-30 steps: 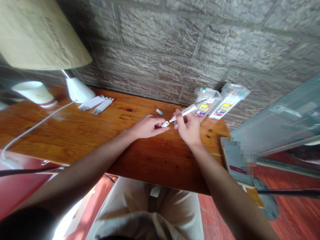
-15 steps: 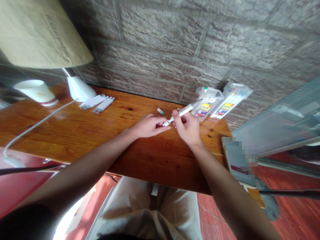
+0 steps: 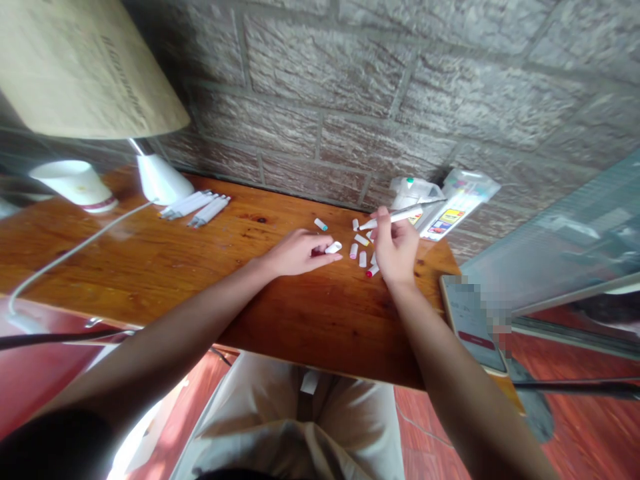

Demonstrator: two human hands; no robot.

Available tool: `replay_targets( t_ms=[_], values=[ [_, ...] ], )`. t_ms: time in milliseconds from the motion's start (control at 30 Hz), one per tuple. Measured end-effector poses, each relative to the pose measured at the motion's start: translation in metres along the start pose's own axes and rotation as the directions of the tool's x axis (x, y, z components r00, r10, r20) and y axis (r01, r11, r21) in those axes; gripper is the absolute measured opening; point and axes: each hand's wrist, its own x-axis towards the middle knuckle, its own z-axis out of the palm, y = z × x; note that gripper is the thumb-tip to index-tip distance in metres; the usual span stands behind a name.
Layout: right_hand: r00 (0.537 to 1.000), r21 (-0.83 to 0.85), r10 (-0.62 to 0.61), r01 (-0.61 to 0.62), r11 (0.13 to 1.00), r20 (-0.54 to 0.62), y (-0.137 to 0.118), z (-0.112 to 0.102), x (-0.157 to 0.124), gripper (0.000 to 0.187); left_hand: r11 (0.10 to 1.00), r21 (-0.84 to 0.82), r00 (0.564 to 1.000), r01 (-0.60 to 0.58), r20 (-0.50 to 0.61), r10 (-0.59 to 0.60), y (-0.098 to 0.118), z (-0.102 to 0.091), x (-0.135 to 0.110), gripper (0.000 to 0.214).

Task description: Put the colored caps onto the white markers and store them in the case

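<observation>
My right hand grips a white marker pen that points right and slightly up, over the wooden table. My left hand pinches a white marker cap just off the table top, a short gap left of the marker. Several loose caps with coloured ends lie on the table between and under my hands. One more cap with a teal end lies further back.
Several white markers lie at the back left beside a lamp base with a white cable. Two clear marker packs lean against the brick wall. A phone lies at the table's right edge. A white cup stands far left.
My right hand has pulled the marker away to the right and back, out of the cap that stays in my left hand. The loose caps beneath are now uncovered.
</observation>
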Motion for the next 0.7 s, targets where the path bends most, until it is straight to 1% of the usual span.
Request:
replay_targets(
  t_ms=[200,433,567,700],
  values=[
    [0.988,-0.025,-0.045,0.049,0.998,0.145,-0.005,0.008,-0.015,0.047,1.0,-0.008,1.0,0.0,0.006,0.0,0.001,-0.002,0.0,0.04],
    [0.984,-0.037,-0.051,0.059,0.998,0.172,-0.002,0.007,-0.016,0.048,1.0,-0.009,1.0,-0.007,0.008,0.007,-0.001,0.0,0.0,0.038],
    [0.972,-0.043,-0.096,0.108,0.993,0.214,-0.001,0.008,-0.017,0.045,1.0,-0.002,1.0,-0.023,0.021,0.023,0.0,0.001,-0.001,0.038],
    [0.963,-0.072,-0.103,0.125,0.99,0.25,-0.004,0.01,-0.018,0.045,1.0,0.003,1.0,-0.018,-0.009,0.018,0.0,0.0,-0.001,0.039]
  ],
)
